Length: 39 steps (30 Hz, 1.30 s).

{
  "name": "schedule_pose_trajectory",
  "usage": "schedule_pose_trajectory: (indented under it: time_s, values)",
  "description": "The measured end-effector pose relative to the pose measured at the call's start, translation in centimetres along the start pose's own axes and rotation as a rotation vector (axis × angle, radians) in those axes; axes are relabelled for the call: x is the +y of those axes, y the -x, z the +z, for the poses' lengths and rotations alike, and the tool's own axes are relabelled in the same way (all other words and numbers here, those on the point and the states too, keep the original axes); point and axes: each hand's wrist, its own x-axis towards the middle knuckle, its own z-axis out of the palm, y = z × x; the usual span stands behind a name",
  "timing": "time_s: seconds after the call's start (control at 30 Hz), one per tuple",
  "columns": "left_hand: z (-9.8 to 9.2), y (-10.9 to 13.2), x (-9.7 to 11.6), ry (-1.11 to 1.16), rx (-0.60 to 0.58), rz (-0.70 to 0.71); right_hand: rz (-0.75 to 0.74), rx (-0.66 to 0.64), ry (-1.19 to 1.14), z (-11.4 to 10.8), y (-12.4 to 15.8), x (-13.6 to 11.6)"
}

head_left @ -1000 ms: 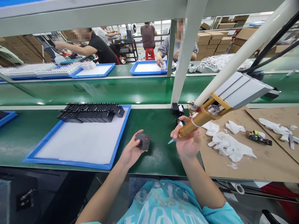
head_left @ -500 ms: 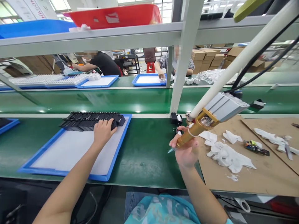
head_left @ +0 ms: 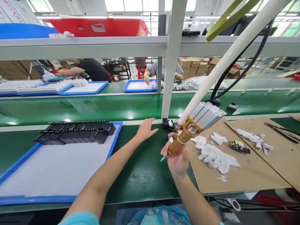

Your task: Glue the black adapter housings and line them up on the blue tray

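My left hand [head_left: 146, 129] is empty above the green bench, its fingers stretched toward a black plug adapter [head_left: 165, 123] at the foot of the metal post. A second black and white piece [head_left: 170, 138] lies just in front of it, partly hidden by my right hand. That right hand [head_left: 177, 157] is wrapped round a gold cylindrical tool [head_left: 180, 141] with a grey ribbed block on top and a pale blue tip [head_left: 163, 158] pointing down-left. Rows of black adapters [head_left: 75, 132] stand along the back of a blue-rimmed tray [head_left: 116, 137] on the left.
A white slanted pole [head_left: 225, 65] with black cables stands behind the tool. Brown cardboard [head_left: 211, 184] at right carries crumpled white cloths [head_left: 217, 157] and pliers [head_left: 284, 131]. Beyond the green channel, a co-worker's hand [head_left: 147, 78] is over another blue tray [head_left: 127, 86].
My left hand has let go of an adapter in the tray's rows and moved right, toward the pieces by the post. The right hand keeps the tool; the view has shifted.
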Motion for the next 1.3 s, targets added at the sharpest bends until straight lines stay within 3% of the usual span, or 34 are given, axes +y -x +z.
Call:
schedule_pose_trajectory:
  time_s: [0.1,0.2,0.57,0.7,0.83,1.0,1.1,1.17,1.3]
  values:
    - [3.4,-3.1,2.3,0.054,-0.032,0.003,0.004,0.006,0.009,-0.2,-0.1,0.2]
    - [4.8,-4.1,3.0,0.082,-0.040,-0.045,0.005,0.014,0.034,-0.3,-0.2,0.2]
    - [5.2,-4.0,4.9,0.101,-0.087,-0.253,0.021,-0.019,0.018,-0.4,0.0,0.4]
    - [3.8,-3.5,4.6,0.131,-0.101,-0.274,-0.008,-0.008,0.029,-0.5,-0.3,0.4]
    - [-0.3,-0.1,2.9,0.174,-0.136,-0.254,-0.012,0.003,0.022,-0.5,-0.5,0.2]
    - [-5.1,9.1,1.4,0.261,-0.227,-0.243,-0.008,0.001,0.025,-0.3,-0.2,0.0]
    - [-5.6,14.4,1.5,0.352,-0.208,-0.305,-0.018,-0.008,0.034,-0.1,0.0,0.1]
    - [-5.2,16.7,1.7,0.366,-0.180,-0.358,-0.029,-0.017,0.044,0.0,0.1,0.1]
    - [-4.4,17.8,2.1,0.420,-0.120,-0.412,-0.038,-0.023,0.053,0.0,0.1,0.1]
